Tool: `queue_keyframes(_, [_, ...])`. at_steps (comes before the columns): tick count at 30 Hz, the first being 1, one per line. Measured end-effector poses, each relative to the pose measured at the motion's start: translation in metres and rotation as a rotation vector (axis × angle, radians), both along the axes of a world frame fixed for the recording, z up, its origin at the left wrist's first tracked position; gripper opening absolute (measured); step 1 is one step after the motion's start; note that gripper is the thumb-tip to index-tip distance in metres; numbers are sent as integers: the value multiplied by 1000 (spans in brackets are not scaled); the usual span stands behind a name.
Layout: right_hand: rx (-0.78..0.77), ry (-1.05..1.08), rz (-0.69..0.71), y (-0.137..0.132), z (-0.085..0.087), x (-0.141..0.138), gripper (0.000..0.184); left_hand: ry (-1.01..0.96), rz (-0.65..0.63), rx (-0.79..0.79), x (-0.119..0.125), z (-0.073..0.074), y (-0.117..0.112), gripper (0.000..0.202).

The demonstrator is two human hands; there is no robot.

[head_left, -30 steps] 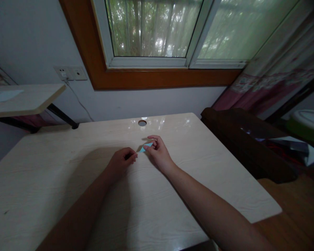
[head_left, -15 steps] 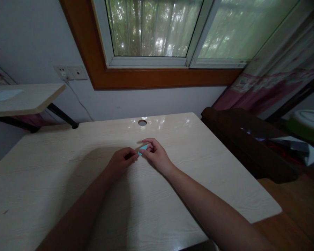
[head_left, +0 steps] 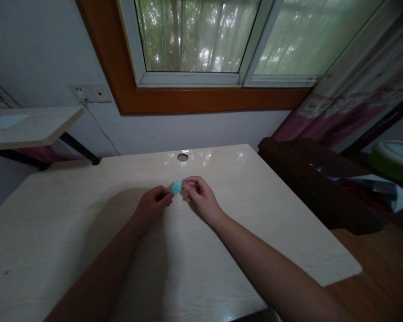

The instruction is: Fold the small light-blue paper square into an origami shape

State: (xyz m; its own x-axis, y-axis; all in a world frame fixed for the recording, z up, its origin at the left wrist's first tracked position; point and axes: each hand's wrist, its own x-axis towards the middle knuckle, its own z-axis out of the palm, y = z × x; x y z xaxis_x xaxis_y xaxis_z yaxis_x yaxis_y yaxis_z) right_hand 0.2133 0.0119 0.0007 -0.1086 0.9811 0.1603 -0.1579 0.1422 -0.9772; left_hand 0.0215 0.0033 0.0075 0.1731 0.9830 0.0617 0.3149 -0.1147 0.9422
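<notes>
A small light-blue folded piece of paper (head_left: 177,187) is held just above the pale wooden desk (head_left: 87,214), near its middle. My right hand (head_left: 199,198) pinches its right end with curled fingers. My left hand (head_left: 153,203) is closed too, its fingertips pinching the paper's left end. Both forearms reach in from the bottom edge.
A round cable hole (head_left: 182,157) sits near the desk's far edge, under the window (head_left: 195,40). A second desk top (head_left: 30,127) stands at the left, with a wall socket (head_left: 90,94) and a cable. Dark wooden furniture (head_left: 315,183) borders the right side.
The paper has shifted left and lifted a little. My left hand has come up to take hold of its left end; my right hand moved slightly left with it.
</notes>
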Motion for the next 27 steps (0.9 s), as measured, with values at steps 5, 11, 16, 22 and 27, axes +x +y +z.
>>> queue_keyframes(5, [48, -97, 1, -3, 2, 0, 24, 18, 26, 2, 1, 3, 0, 23])
queue_keyframes(11, [45, -82, 35, -2, -2, 0, 36, 32, -9, 10, 1, 5, -2, 24])
queue_keyframes(16, [42, -76, 58, -2, -4, 0, 41, 104, -58, 17, 3, 7, -3, 25])
queue_keyframes(22, [74, -124, 101, -3, -6, -1, 41, 180, -68, 71, 4, 6, -3, 25])
queue_keyframes(27, [101, -157, 121, -3, -7, -2, 39, 200, -78, 81, 5, 5, -3, 24])
